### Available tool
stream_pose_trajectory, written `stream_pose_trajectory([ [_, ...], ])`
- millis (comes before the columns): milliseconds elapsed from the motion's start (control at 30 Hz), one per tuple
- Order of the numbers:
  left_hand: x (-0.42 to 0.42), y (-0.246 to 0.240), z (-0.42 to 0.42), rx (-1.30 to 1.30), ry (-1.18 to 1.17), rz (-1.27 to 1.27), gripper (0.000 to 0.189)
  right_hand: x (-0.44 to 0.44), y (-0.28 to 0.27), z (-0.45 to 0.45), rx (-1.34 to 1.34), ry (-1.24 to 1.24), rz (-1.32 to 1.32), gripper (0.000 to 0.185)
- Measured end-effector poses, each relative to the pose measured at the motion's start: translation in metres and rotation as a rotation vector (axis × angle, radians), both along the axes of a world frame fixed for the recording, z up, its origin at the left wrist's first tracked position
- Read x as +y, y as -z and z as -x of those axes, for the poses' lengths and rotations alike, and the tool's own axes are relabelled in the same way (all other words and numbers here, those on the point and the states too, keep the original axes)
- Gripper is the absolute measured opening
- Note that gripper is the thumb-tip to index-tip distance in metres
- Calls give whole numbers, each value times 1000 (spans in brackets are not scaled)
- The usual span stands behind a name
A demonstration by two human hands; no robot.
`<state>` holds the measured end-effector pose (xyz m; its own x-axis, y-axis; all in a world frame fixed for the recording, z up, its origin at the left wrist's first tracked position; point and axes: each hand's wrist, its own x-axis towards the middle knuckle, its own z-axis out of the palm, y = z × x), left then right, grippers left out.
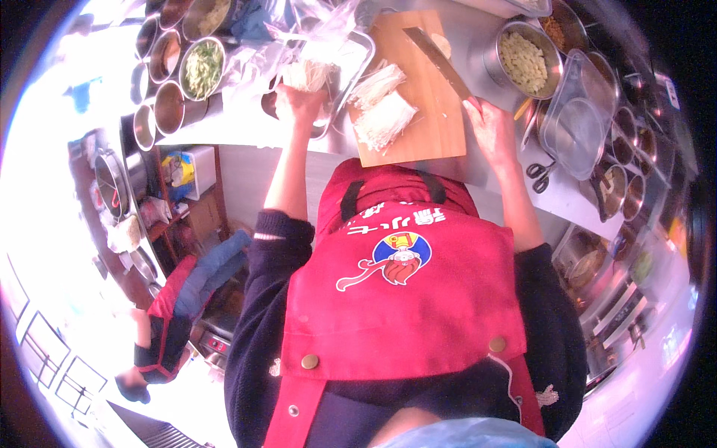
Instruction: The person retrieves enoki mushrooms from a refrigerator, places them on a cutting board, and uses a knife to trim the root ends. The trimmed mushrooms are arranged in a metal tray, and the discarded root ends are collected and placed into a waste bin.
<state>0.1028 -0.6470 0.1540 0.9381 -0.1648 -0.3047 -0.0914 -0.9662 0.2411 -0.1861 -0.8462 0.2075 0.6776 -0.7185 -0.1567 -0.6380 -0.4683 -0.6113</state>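
My left hand (301, 103) grips a bunch of thin white strands (308, 75), which look like enoki mushrooms, over a metal tray (354, 61). My right hand (493, 129) holds a kitchen knife (440, 63) by its handle, the blade lying diagonally over the wooden cutting board (425, 120). Two more white bunches (385, 120) rest on the board's left half. Near the blade's far end sits a small pale round piece (441, 45). Crumpled clear plastic (252, 64) lies around the tray, whose far part is washed out by glare.
A steel pot of pale diced food (522, 63) stands right of the board. Nearby are black-handled scissors (540, 176) and a clear plastic container (577, 123). At left, a bowl holds shredded greens (203, 68) among several steel pots (169, 106). Another person (168, 330) is behind, at left.
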Motion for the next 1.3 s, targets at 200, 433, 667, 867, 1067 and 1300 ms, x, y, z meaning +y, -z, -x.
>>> stream_pose_trajectory([
  [200, 13, 26, 14, -111, 397, 279, 88, 0, 4, 13, -9, 45, 5, 27],
  [433, -61, -25, 89, -110, 668, 542, 71, 3, 19, 31, 24, 63, -22, 26],
  [667, -115, -10, 108, -97, 903, 191, 60, 12, 34, 36, 71, 142, -50, 31],
  [867, -134, -20, 120, -89, 974, -144, 64, 27, 47, 35, 87, 137, -66, 28],
  [1067, -130, -7, 119, -210, 1080, -230, 60, 35, 49, 35, 36, 149, -53, 28],
  [1300, -122, 19, 116, -479, 1156, -241, 86, 38, 22, 31, -46, 143, -76, 27],
])
